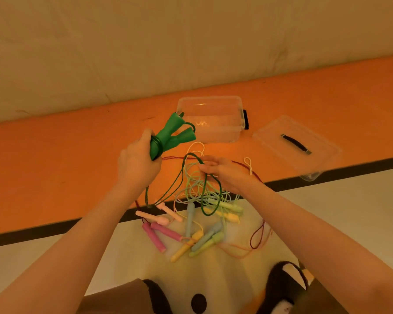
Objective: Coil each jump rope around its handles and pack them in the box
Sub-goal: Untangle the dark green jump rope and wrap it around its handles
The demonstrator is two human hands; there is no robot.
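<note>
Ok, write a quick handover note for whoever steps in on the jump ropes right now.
Left hand grips the green handles, with a few turns of green rope already wound round them.
Right hand pinches the loose green rope, feeding it for more turns.
Box stands open on the orange strip with no rope in it; lid lies to its right.
Other ropes, with pink, yellow, blue and pale green handles, lie tangled in a pile, uncoiled.
Left: finish winding green, box it, then coil and pack the rest.
</note>
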